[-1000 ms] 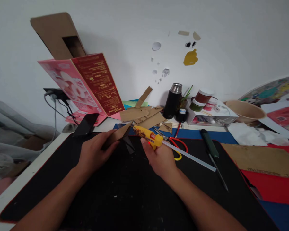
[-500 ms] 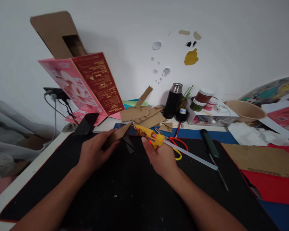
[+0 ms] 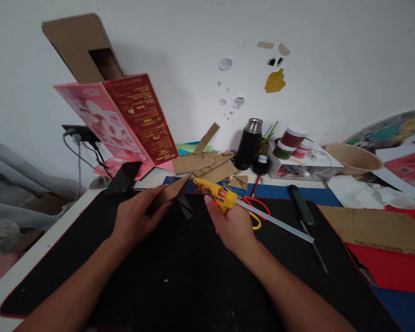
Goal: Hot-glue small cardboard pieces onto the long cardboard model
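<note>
Pinched in my left hand [image 3: 138,214] is a folded piece of brown cardboard [image 3: 173,191], its pointed end towards the right. My right hand [image 3: 233,226] grips a yellow hot glue gun [image 3: 216,191], with a red light glowing near my thumb. The gun's nozzle is close to the cardboard's tip; whether they touch I cannot tell. A long translucent glue stick [image 3: 276,221] sticks out of the gun's back end. Scissors with red and yellow handles [image 3: 257,223] lie partly hidden behind my right hand and the gun.
Both hands are over a black mat [image 3: 186,276]. Loose cardboard pieces [image 3: 207,166] lie behind them, beside a black thermos [image 3: 249,145]. A dark-green-handled tool [image 3: 300,205] lies on the right, a phone [image 3: 124,177] on the left. A pink and red box [image 3: 138,120] leans near the wall.
My right hand and the glue gun have shifted very slightly, the gun's back end a little to the right. My left hand keeps the cardboard in nearly the same place.
</note>
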Demonstrator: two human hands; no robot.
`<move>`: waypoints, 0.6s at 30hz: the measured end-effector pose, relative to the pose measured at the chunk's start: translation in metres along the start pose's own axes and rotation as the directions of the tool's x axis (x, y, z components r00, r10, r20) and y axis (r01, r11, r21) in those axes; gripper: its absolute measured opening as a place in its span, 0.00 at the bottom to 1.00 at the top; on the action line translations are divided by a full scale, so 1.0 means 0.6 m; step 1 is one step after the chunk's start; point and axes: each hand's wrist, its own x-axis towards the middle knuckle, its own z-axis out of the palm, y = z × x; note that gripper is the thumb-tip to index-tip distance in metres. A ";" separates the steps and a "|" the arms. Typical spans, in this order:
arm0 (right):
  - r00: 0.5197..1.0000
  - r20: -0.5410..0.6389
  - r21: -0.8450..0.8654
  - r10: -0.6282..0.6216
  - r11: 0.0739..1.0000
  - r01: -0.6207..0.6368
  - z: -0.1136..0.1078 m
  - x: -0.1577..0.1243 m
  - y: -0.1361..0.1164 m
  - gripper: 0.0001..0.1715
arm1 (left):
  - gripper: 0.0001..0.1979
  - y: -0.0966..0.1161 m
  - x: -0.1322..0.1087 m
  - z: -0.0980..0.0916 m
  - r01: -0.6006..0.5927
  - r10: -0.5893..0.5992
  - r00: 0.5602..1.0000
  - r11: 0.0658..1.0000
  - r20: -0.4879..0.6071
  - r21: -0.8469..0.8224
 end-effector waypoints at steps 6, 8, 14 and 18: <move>1.000 -0.017 0.047 0.016 0.999 -0.015 0.001 0.001 0.000 0.23 | 0.20 0.001 0.000 0.000 -0.018 0.018 1.000 1.000 0.002 -0.011; 1.000 -0.018 0.050 0.015 0.999 -0.014 0.001 0.002 0.000 0.23 | 0.20 0.001 0.000 0.000 -0.020 0.020 1.000 1.000 -0.004 -0.007; 1.000 -0.010 0.036 0.023 0.999 -0.022 -0.001 0.002 -0.001 0.25 | 0.19 0.001 0.001 -0.001 -0.056 0.057 0.998 0.998 -0.023 0.005; 0.999 -0.010 0.040 0.033 0.999 -0.032 0.000 0.002 0.001 0.25 | 0.19 0.001 0.002 -0.002 -0.055 0.055 0.998 0.998 -0.019 0.029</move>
